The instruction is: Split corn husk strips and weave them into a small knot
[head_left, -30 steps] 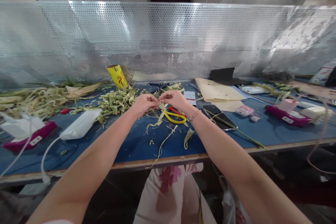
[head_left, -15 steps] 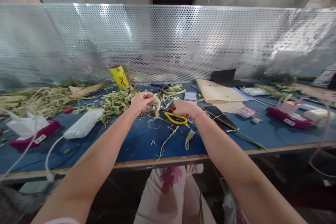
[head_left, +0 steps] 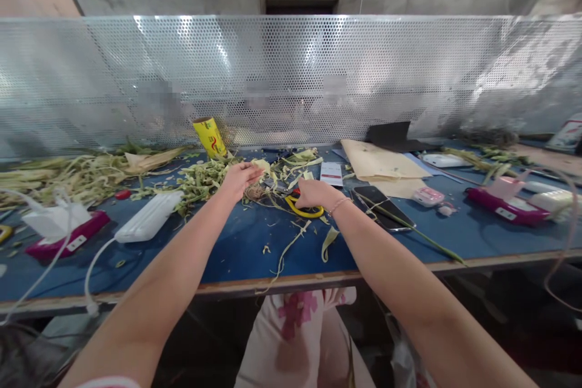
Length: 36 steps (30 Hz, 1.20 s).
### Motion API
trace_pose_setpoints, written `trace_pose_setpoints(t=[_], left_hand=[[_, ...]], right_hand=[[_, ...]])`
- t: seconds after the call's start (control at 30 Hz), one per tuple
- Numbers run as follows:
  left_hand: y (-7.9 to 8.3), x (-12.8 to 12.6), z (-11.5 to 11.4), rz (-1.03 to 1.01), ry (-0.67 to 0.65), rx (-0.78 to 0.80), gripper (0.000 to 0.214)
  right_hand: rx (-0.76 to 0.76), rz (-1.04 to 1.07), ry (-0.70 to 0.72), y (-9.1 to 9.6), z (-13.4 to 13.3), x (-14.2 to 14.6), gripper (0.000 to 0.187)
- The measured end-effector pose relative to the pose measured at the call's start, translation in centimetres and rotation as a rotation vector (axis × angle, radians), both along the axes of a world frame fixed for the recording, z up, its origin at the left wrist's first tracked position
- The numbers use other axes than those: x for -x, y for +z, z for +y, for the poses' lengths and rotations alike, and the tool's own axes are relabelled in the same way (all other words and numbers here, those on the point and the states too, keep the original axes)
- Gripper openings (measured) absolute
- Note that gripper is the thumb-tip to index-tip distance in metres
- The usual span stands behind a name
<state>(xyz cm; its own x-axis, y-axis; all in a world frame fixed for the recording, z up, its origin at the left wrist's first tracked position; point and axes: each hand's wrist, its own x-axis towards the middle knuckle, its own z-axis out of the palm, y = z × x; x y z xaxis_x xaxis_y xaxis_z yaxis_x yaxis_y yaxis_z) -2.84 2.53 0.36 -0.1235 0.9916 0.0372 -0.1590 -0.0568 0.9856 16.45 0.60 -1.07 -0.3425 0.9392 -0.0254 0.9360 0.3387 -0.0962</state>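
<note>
My left hand [head_left: 239, 179] hovers over the blue table [head_left: 236, 254], its fingers pinched on a pale leaf piece [head_left: 262, 164] beside a pile of green leaf scraps [head_left: 200, 177]. My right hand [head_left: 313, 193] lies knuckles up on the scissors [head_left: 302, 211], which have yellow and red handles. Its fingers curl down around the handles, and the yellow loop shows below the hand. Loose leaf strips [head_left: 291, 242] lie in front of both hands.
A yellow roll [head_left: 210, 136] stands by the perforated metal screen [head_left: 291, 73]. A phone [head_left: 379, 200], brown paper [head_left: 377, 160] and a pink box [head_left: 504, 206] are to the right. To the left are a white pack [head_left: 148, 224], a tissue box [head_left: 68, 236] and long husks [head_left: 68, 173].
My hands have parted. The right hand let go of the strip and dropped onto the scissors, while the left hand moved back toward the scrap pile with the leaf piece.
</note>
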Motion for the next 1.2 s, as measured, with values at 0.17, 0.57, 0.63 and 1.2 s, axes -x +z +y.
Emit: trace_pose_setpoints(t=[0.17,0.57,0.63,1.2], left_hand=[[-0.3,1.0,0.8,-0.092,0.011,-0.026,0.017],[-0.5,1.5,1.9,-0.388,0.238,-0.069,0.015],[-0.5,1.5,1.9,-0.398,0.249,-0.064,0.016],[-1.3,1.5,2.2,-0.443,0.222,-0.050,0.018]], right_hand=[[-0.124,0.041,-0.017,-0.5,0.6,0.1,0.037],[-0.230,0.302,0.046,-1.0,1.0,1.1,0.036],[-0.269,0.285,0.078,-1.1,0.8,1.2,0.036],[-0.287,0.366,0.181,-1.6,0.9,1.4,0.053]])
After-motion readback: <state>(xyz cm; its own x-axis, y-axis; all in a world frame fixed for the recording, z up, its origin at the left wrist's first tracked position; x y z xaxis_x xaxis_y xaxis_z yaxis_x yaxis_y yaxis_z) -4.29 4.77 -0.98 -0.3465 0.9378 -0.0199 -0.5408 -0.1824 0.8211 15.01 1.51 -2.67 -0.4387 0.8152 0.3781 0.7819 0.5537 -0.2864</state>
